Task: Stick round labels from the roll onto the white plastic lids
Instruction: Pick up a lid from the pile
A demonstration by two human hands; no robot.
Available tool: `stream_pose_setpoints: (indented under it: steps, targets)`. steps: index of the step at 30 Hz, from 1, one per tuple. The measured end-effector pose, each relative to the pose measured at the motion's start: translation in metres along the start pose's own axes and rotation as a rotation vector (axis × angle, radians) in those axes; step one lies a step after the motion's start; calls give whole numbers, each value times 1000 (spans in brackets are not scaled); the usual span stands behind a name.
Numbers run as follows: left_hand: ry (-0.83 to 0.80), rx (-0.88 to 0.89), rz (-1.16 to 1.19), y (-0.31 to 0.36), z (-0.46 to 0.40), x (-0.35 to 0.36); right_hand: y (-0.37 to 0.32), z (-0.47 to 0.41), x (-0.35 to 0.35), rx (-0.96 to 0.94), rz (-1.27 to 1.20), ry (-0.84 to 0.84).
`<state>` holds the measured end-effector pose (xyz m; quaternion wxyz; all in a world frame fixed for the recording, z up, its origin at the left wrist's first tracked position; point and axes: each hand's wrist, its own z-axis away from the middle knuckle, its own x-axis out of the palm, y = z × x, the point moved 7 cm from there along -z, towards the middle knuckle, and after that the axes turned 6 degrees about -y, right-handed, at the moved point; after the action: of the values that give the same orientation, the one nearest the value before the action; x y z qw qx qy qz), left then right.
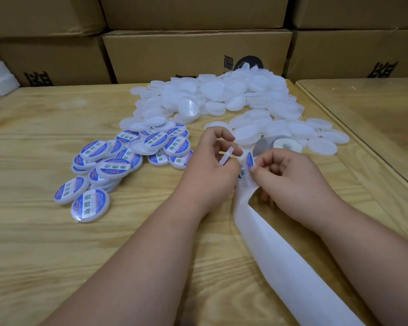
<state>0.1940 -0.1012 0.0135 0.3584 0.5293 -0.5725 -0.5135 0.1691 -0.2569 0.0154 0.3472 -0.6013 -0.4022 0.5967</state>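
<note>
Peeling label (246, 164) off backing strip (269, 243): right hand (290, 182) pinches label, left hand (212, 165) grips bare lid (226, 156) edge-on; risk label curls, sticks to itself or lands off-centre

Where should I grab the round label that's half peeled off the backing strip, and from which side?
Pinch the label at its lifted free edge, coming from the right, much as the right hand does now. It curls up off the backing strip, so that edge is exposed, and only the rim's adhesive gets touched. The left hand holds a lid edge-on, ready beside it.
</note>
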Motion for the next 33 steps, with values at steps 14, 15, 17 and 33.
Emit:
stream_pose_setpoints:
  steps: [14,15,17,33]
  targets:
    - [-204,-32,-93,1,-6,5,-2,-2,5,-60,-158,-70]
    - [-192,-35,-79,1,-7,4,-3,-2,6,-67,-152,-93]
    - [-171,-44,-56,1,-8,1,-2,-2,6,-68,-139,-124]
    - [148,-219,408,-11,-12,-20,-8,-1,-2,-221,-211,40]
